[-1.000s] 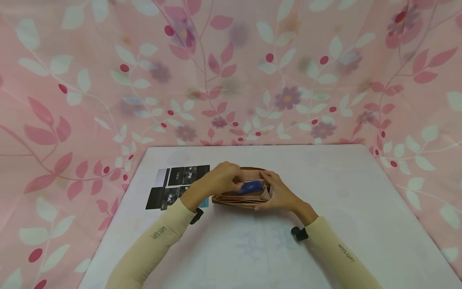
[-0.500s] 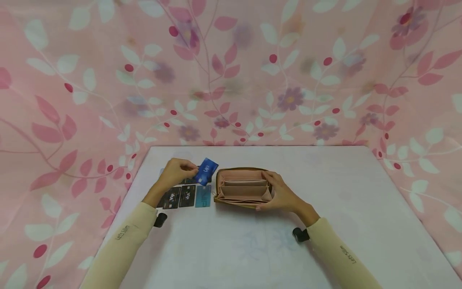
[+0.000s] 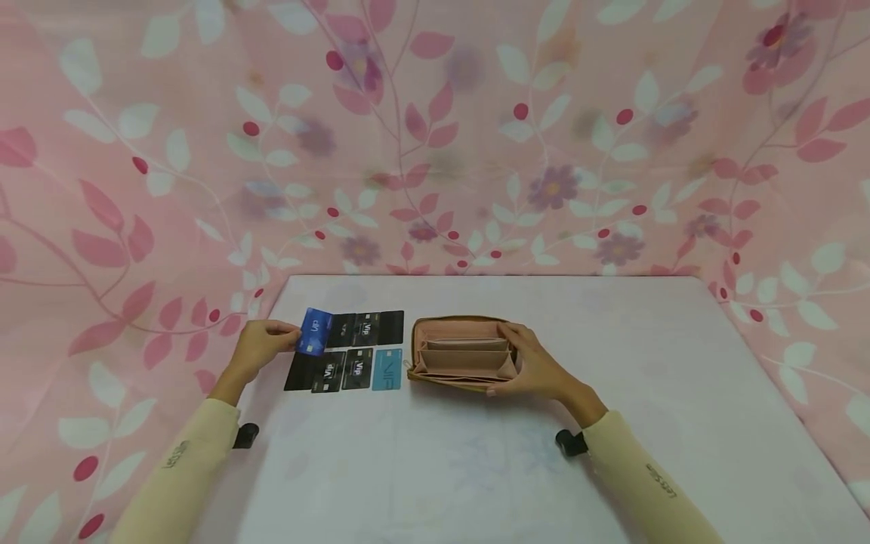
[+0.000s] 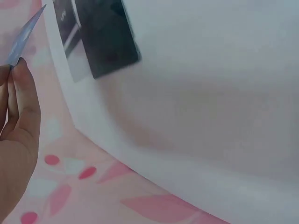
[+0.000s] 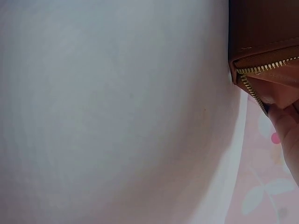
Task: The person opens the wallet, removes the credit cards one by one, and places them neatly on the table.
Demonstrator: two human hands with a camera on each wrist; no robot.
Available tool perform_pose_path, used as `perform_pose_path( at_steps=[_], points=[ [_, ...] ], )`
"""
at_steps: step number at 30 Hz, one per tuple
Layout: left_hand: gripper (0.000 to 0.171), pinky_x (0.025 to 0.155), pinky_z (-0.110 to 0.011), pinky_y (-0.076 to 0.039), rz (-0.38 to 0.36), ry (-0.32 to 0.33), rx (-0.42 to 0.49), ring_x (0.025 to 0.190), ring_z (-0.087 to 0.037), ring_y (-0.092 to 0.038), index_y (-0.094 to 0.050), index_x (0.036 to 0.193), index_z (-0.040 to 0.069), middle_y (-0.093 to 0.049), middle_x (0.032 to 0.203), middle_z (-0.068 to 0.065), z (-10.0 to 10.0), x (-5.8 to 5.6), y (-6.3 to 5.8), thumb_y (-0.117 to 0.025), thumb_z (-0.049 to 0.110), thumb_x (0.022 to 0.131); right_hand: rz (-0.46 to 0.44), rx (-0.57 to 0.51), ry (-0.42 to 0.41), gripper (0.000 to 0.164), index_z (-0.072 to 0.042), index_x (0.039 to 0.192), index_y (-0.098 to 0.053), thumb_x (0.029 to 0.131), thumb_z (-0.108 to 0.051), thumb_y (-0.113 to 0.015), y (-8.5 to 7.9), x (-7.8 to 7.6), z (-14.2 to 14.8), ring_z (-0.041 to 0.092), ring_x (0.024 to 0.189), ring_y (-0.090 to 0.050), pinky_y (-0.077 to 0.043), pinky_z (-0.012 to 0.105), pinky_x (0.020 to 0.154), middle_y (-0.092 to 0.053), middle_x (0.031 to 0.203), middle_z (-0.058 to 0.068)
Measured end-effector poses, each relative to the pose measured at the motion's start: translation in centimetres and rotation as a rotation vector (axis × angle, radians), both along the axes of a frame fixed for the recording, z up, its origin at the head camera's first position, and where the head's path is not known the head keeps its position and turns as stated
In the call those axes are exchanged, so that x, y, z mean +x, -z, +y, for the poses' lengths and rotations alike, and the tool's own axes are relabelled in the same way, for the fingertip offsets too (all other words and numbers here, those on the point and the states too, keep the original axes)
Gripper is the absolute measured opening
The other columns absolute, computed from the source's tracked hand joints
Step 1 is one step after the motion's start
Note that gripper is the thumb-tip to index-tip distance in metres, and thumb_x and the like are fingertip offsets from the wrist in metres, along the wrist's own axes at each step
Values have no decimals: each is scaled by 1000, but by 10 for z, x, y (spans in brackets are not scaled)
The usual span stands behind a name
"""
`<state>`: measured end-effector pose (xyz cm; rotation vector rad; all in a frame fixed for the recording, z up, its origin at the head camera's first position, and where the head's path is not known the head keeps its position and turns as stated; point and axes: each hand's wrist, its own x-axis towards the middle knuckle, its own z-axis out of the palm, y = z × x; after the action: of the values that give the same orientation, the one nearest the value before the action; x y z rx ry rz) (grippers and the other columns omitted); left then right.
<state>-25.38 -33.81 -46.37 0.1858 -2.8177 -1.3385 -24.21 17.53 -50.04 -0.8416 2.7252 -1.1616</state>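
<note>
A blue VIP card (image 3: 315, 332) is pinched between the thumb and fingers of my left hand (image 3: 261, 349), over the left end of the laid-out cards. In the left wrist view the same card (image 4: 23, 39) shows nearly edge-on, raised above the table. My right hand (image 3: 533, 364) grips the right end of a brown zip wallet (image 3: 465, 355), which stands unzipped with its pink-beige compartments facing up. A whitish edge shows in one inner slot. In the right wrist view, the thumb of my right hand (image 5: 287, 133) lies at the wallet's brass zipper (image 5: 268, 67).
Two rows of cards lie left of the wallet, mostly black, such as a black VIP card (image 3: 357, 369). A light-blue VIP card (image 3: 387, 369) ends the front row. The white table (image 3: 435, 468) meets a pink floral cloth (image 3: 476, 151) behind.
My left hand has drawn the blue card out of the wallet and carried it left, over the far end of the card rows. My right hand stays on the wallet.
</note>
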Motion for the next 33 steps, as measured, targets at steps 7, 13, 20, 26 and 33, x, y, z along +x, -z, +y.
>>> perform_pose_path(
  at_steps=[7,13,20,26,33],
  points=[
    [43,69,-33,-49,-31,-125,-60,75,-19,-63,-65,100,1,-64,92,-14,-30,11,3,-62,38,78,-1,0,-1,120,-20,141,-9,48,-60,-73,1,1,-2,16,124,-17,-30,51,90,-13,139,-3],
    [48,68,-28,-43,-64,-223,-137,84,-18,-55,-65,102,3,-64,94,-14,-53,23,7,-63,43,75,2,-6,-7,120,-18,141,-10,48,-61,-73,2,1,-3,17,124,-17,-30,51,90,-14,140,-1],
    [45,70,-32,-45,-92,-313,-102,80,-15,-57,-64,102,2,-65,88,-12,-65,23,25,-67,37,74,7,-4,-7,119,-22,141,-8,49,-59,-73,3,-1,0,16,123,-19,-31,50,89,-12,139,-4],
    [40,65,-28,-49,-104,-312,14,69,-12,-61,-62,103,-5,-63,93,-19,-62,21,34,-67,24,77,14,-14,-14,119,-20,141,-10,48,-58,-75,2,-1,-1,18,123,-20,-31,51,88,-13,139,-2],
    [39,60,-26,-49,-83,-272,41,67,-13,-62,-60,104,-8,-59,98,-24,-58,22,39,-65,21,78,8,-2,5,120,-20,141,-10,47,-60,-74,3,-2,0,18,124,-19,-31,52,89,-13,139,-4]
  ],
)
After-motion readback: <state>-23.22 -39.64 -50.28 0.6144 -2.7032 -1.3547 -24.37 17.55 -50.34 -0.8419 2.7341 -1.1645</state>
